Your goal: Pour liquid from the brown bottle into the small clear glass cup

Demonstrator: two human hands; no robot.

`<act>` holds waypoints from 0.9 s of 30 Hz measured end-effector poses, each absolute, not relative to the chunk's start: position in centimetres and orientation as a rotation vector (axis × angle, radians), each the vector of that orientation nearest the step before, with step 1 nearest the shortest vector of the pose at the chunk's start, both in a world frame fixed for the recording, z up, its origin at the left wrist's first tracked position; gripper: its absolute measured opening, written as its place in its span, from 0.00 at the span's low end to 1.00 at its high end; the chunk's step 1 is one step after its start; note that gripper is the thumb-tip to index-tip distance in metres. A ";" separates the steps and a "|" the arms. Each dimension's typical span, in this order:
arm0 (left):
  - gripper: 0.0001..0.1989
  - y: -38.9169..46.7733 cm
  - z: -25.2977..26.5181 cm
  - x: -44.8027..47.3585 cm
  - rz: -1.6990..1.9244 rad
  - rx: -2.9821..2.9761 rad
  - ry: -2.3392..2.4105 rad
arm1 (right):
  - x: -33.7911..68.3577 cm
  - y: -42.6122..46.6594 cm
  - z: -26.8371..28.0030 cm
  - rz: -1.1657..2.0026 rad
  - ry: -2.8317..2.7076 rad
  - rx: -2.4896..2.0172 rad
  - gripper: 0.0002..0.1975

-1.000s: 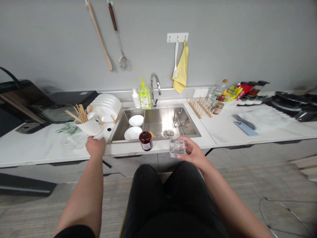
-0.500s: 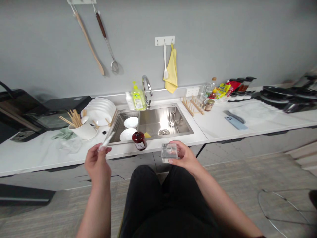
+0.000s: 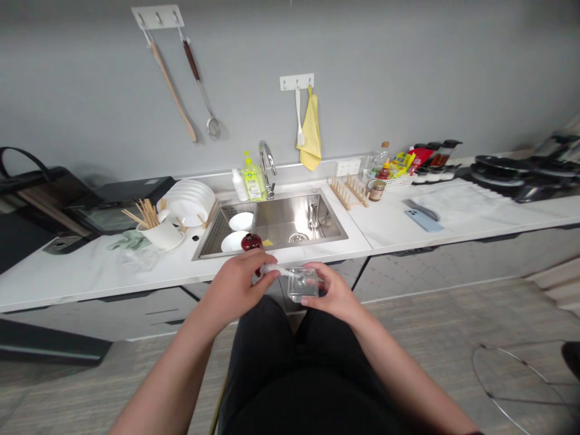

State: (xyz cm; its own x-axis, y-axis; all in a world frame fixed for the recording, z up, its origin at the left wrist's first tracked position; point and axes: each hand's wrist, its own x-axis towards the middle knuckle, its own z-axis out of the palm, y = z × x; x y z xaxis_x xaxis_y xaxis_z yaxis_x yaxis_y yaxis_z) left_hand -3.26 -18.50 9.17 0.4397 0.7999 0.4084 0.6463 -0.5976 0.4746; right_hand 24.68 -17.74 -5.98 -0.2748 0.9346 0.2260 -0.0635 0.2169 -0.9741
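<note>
My left hand (image 3: 238,284) pinches a slim white stick-like object (image 3: 280,269) between thumb and fingers. Its exact kind is not clear. The tip points right and lies at the near rim of a clear square glass container (image 3: 299,289), over or inside it; I cannot tell which. My right hand (image 3: 334,291) grips that container from its right side, in front of the counter edge. Behind my left hand a dark red-brown bottle (image 3: 251,242) stands at the sink's front edge, its lower part and label mostly covered by the hand.
The steel sink (image 3: 290,211) holds white bowls (image 3: 241,221) at its left. Soap bottles (image 3: 254,182) stand by the faucet (image 3: 267,163). Plates (image 3: 188,202) and a white chopstick holder (image 3: 162,235) are on the left. A wooden rack (image 3: 348,192) and a blue phone (image 3: 423,220) lie rightward.
My left hand has swung right with the white object, from the counter's left side to the glass container, now partly covering the bottle. My right hand keeps its grip. The view has shifted slightly.
</note>
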 end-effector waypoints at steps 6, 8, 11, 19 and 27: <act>0.07 -18.1 11.3 -0.7 0.379 2.717 1.166 | 23.2 -18.6 -4.8 1.150 -1.594 -0.924 0.40; 0.08 -18.0 11.1 0.1 0.311 2.761 1.152 | 22.6 -19.1 -4.1 1.139 -1.604 -0.938 0.39; 0.10 -18.1 10.5 0.6 0.265 2.768 1.166 | 22.3 -19.7 -3.3 1.126 -1.633 -0.933 0.39; 0.27 -18.4 11.7 -0.5 0.330 2.698 0.723 | 22.6 -20.2 -2.7 1.055 -1.663 -0.945 0.38; 0.13 -18.6 11.9 -0.7 0.378 2.648 0.845 | 22.6 -20.6 -1.7 1.101 -1.677 -0.886 0.38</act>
